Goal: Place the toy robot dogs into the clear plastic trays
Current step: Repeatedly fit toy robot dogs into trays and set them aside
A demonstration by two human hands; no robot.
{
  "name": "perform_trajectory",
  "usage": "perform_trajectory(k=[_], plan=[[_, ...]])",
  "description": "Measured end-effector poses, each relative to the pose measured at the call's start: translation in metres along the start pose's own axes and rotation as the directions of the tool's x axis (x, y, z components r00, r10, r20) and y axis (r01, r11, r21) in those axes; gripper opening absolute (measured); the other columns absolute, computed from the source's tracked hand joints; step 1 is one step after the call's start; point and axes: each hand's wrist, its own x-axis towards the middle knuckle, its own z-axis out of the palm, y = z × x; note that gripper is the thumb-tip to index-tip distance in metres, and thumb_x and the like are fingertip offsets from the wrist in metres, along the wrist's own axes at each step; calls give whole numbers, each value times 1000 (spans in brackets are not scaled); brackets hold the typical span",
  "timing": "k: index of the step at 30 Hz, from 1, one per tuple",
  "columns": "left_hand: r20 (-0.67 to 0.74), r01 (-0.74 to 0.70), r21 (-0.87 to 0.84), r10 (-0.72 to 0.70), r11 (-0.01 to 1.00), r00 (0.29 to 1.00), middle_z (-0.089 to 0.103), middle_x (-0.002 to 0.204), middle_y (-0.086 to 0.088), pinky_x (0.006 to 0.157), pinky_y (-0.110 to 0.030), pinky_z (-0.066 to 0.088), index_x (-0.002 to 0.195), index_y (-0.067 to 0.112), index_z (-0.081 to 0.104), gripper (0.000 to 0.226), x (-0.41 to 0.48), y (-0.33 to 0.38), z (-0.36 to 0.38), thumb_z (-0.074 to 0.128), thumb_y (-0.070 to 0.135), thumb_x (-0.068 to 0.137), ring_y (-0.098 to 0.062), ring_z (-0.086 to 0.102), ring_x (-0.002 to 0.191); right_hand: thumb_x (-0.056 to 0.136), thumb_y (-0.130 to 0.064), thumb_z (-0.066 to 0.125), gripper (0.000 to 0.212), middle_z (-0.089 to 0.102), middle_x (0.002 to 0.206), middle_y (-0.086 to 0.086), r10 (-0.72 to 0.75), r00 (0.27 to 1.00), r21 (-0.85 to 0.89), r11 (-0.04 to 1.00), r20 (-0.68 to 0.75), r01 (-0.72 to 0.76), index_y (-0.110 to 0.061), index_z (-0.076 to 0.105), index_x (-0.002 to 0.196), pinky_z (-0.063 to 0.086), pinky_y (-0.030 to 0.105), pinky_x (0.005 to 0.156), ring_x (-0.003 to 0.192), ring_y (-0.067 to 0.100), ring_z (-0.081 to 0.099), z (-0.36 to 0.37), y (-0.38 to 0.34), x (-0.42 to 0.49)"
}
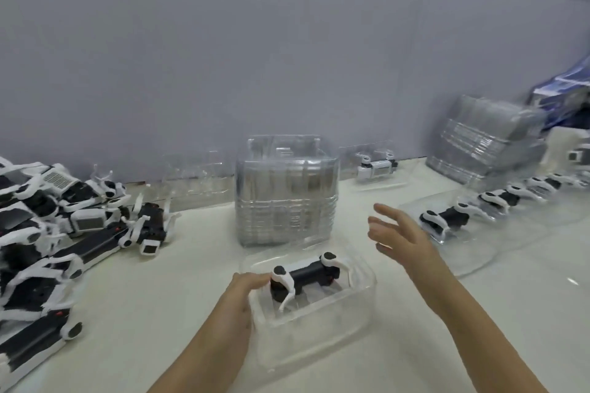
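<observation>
A black-and-white toy robot dog (308, 276) lies in a clear plastic tray (348, 319) at the near middle of the white table. My left hand (242, 293) grips the tray's left edge, fingers beside the dog's head end. Above the table to the tray's right hovers my right hand (399, 233), fingers spread, holding nothing. A pile of loose robot dogs (64, 233) fills the left side. On the right runs a row of trays with dogs in them (498, 204).
A tall stack of clear trays (285, 191) stands just behind the near tray. Another stack (488, 143) leans at the back right. One dog in a tray (376, 167) sits by the wall. A grey wall closes the back.
</observation>
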Motion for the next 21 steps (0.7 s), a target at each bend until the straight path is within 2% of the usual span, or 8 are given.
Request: perform_trajectory(k=[2,4,6,8,13,15,18,21], plan=[[42,30,-3,-30,1000,999,67,120,-16,61,-29,54,122,1,60,81,11,-2,19,74,31,49,-22,70,96,79,-23,70,39,67,115,-3,-153,962,108,978,-226,181,-30,59,116,54,24,81,105,10,65,-33,-2,-1],[84,50,-19,-49,999,995,68,108,-23,52,-25,53,112,-4,63,65,21,-2,41,69,24,55,-25,71,84,89,-7,63,27,68,106,0,-202,826,170,927,-526,335,-27,61,107,54,22,77,101,18,64,-68,2,-3],[160,57,-74,-45,996,986,69,86,-20,48,-23,52,88,-3,68,42,29,-1,67,65,24,56,-22,68,64,85,-12,59,22,66,102,2,-109,627,199,894,-772,401,-29,59,99,50,21,75,98,18,60,-100,10,-3],[210,54,-102,-32,993,977,63,90,-19,63,-27,53,84,-2,66,42,40,-5,95,64,26,53,-26,62,72,83,-18,55,20,60,104,1,26,500,243,895,-866,373,-29,55,100,46,23,76,98,17,55,-125,24,0],[58,53,-146,-45,988,997,43,144,-12,100,-45,44,116,0,50,93,78,-19,141,71,40,35,-32,48,128,97,-20,50,26,50,118,1,216,649,391,910,-730,137,-26,48,123,43,37,86,108,22,49,-156,67,11],[66,62,-180,-51,982,996,45,140,-11,88,-37,49,114,2,48,93,89,-20,152,70,40,33,-31,52,122,99,-13,48,29,50,121,2,201,714,381,919,-671,99,-27,49,125,44,35,83,108,24,50,-161,75,16],[53,90,-201,-81,975,995,21,161,-9,116,-46,28,153,2,19,139,107,-23,171,70,43,31,-31,27,146,101,-6,45,39,51,123,2,179,787,354,934,-590,53,-24,47,135,43,33,87,110,24,51,-170,82,28],[73,61,-150,-51,987,996,8,161,-17,120,-53,13,149,-3,4,143,121,-27,193,68,45,31,-35,11,148,101,-4,45,44,52,115,-8,120,789,299,950,-603,85,-17,42,144,40,29,90,113,18,48,-175,91,37]])
